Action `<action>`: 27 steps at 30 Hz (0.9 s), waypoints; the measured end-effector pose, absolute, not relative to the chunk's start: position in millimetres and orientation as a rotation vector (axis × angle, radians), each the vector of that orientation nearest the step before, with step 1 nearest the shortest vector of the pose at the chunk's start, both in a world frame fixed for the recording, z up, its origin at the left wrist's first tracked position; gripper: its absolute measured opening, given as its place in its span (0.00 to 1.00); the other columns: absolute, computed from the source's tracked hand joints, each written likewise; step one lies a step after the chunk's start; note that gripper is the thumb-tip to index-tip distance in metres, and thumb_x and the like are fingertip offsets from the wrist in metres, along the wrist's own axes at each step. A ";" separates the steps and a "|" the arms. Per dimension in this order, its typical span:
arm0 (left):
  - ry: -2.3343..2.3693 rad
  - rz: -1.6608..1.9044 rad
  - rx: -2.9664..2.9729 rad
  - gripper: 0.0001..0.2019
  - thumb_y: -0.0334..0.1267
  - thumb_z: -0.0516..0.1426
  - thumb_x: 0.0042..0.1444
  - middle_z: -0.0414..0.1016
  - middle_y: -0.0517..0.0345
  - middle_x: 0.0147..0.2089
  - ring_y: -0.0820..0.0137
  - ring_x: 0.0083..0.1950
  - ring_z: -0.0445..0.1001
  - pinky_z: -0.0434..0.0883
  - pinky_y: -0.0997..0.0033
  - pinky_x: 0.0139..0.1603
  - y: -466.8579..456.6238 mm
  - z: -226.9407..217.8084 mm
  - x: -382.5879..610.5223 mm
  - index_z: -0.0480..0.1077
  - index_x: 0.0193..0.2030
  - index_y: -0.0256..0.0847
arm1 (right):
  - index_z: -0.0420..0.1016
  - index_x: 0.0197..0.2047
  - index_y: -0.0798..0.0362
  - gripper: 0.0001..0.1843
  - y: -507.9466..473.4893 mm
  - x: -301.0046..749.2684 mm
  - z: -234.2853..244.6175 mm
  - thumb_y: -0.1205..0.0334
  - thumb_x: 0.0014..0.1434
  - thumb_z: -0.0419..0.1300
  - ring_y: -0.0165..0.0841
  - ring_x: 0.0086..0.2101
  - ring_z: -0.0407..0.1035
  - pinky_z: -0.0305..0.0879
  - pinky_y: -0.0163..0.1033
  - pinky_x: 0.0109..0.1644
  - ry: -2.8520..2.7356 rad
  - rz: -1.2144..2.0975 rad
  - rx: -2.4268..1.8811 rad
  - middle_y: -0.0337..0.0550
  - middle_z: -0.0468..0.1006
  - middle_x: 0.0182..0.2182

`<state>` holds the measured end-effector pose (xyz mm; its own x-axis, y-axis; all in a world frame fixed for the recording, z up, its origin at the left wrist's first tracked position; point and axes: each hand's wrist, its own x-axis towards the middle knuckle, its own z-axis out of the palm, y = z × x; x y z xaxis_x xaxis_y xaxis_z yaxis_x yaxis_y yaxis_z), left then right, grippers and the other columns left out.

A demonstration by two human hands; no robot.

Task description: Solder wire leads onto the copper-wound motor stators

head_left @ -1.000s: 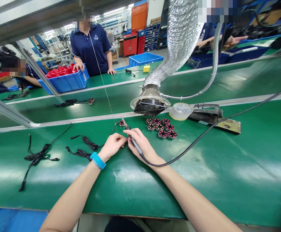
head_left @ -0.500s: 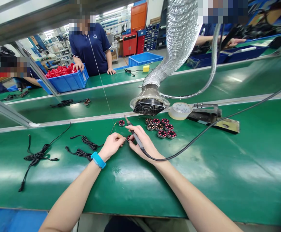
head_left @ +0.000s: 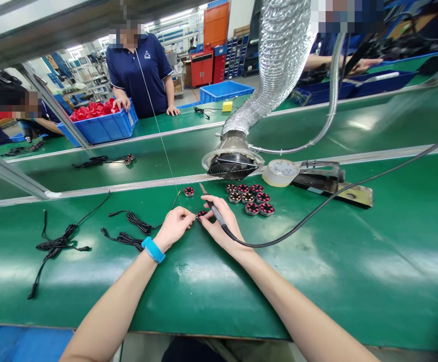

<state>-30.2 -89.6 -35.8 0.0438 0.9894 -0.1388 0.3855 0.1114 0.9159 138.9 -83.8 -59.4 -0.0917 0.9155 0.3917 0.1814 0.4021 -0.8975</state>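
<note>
My left hand (head_left: 176,225), with a blue band at its wrist, is closed in a pinch on what looks like the thin wire end of a black cable (head_left: 124,238). Right beside those fingertips is a small round motor stator (head_left: 201,214) with red and black windings, partly covered by fingers. My right hand (head_left: 224,226) grips a soldering iron (head_left: 216,213), its tip pointing up and away from the stator. That hand's thumb and a finger are at the stator's edge. A thin solder-like strand (head_left: 164,151) hangs down behind my left hand.
Several stators (head_left: 251,209) sit right of my hands, with another stator (head_left: 189,191) ahead. Bundled cables (head_left: 59,242) lie left. A fume duct (head_left: 236,163) hangs low near a tape roll (head_left: 281,172) and a metal stand (head_left: 350,194). A co-worker (head_left: 139,75) stands across by a blue bin (head_left: 109,129).
The iron's tip has swung slightly right, and my right finger and thumb have closed toward the stator. On the far belt, the cable with its round parts has shifted left.
</note>
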 end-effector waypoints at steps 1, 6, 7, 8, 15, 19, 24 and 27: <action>1.491 0.848 1.424 0.10 0.42 0.59 0.55 0.73 0.57 0.31 0.71 0.31 0.73 0.69 0.70 0.35 -89.8 -35.8 -30.1 0.72 0.30 0.37 | 0.71 0.57 0.46 0.28 -83.4 138.9 -59.8 0.73 0.53 0.60 0.26 0.27 0.74 0.77 0.41 0.40 -1.540 0.856 -1.019 0.41 0.70 0.45; 1.479 0.839 1.451 0.09 0.42 0.58 0.55 0.73 0.56 0.33 0.71 0.32 0.72 0.69 0.70 0.35 -90.6 -34.4 -29.8 0.72 0.30 0.38 | 0.71 0.57 0.47 0.28 -82.6 139.1 -55.7 0.69 0.52 0.63 0.28 0.30 0.75 0.77 0.42 0.42 -1.468 0.912 -1.006 0.42 0.71 0.45; 1.477 0.834 1.462 0.09 0.41 0.58 0.55 0.73 0.56 0.33 0.71 0.32 0.72 0.69 0.70 0.35 -90.8 -33.9 -29.8 0.72 0.30 0.38 | 0.72 0.56 0.47 0.26 -83.1 139.4 -52.5 0.67 0.53 0.63 0.29 0.30 0.75 0.77 0.42 0.42 -1.425 0.903 -1.009 0.42 0.73 0.44; 1.476 0.827 1.472 0.09 0.41 0.57 0.55 0.73 0.56 0.34 0.71 0.32 0.71 0.69 0.70 0.35 -91.0 -33.4 -29.7 0.72 0.30 0.38 | 0.73 0.55 0.48 0.23 -83.8 139.9 -48.4 0.65 0.55 0.63 0.30 0.31 0.75 0.76 0.41 0.42 -1.374 0.884 -1.021 0.42 0.74 0.43; 1.499 0.790 1.529 0.08 0.39 0.56 0.55 0.74 0.55 0.35 0.71 0.33 0.71 0.68 0.71 0.36 -91.9 -33.0 -29.5 0.72 0.29 0.38 | 0.76 0.32 0.51 0.15 -90.7 150.1 -21.1 0.54 0.66 0.57 0.34 0.28 0.74 0.71 0.39 0.34 -1.212 0.529 -1.144 0.41 0.79 0.26; 1.518 0.798 1.579 0.08 0.37 0.56 0.56 0.74 0.55 0.36 0.71 0.33 0.71 0.68 0.71 0.36 -92.2 -35.0 -28.7 0.72 0.28 0.38 | 0.74 0.25 0.50 0.19 -95.7 151.4 -20.8 0.57 0.67 0.54 0.34 0.25 0.74 0.71 0.38 0.31 -1.274 0.361 -1.105 0.41 0.79 0.22; 1.539 0.811 1.588 0.08 0.36 0.57 0.56 0.74 0.56 0.34 0.72 0.33 0.70 0.67 0.73 0.35 -92.1 -35.9 -27.2 0.73 0.28 0.38 | 0.73 0.24 0.50 0.20 -99.6 148.6 -22.7 0.58 0.67 0.53 0.32 0.22 0.73 0.70 0.36 0.29 -1.368 0.349 -1.068 0.40 0.78 0.20; 1.537 0.811 1.587 0.08 0.36 0.58 0.56 0.74 0.56 0.34 0.72 0.32 0.70 0.67 0.72 0.35 -92.0 -35.6 -27.1 0.74 0.28 0.38 | 0.73 0.23 0.50 0.20 -100.0 147.1 -23.8 0.59 0.67 0.53 0.31 0.22 0.73 0.69 0.36 0.29 -1.386 0.360 -1.052 0.39 0.77 0.20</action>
